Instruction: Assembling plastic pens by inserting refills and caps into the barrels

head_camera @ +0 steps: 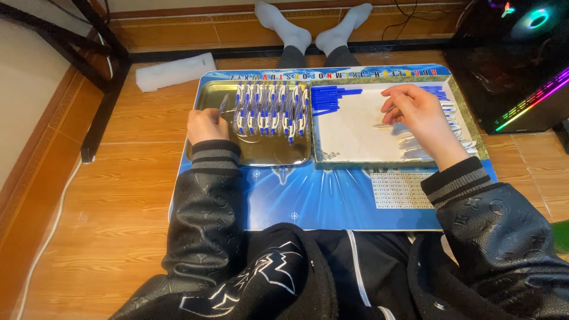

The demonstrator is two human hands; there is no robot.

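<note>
Two hands worked: left hand [204,124] pinched a blue-and-white plastic pen [223,105]; right hand [415,112] pinched a thin clear refill [382,125] over the white tray [355,142].

White foam block [173,72] on wood floor [118,195] upper left; black table leg [102,112] beside it; lit computer case [512,62] upper right; blue mat [320,195] underneath.

The thin part [379,124] at the right hand's [415,112] fingertips is too small to tell.
</note>
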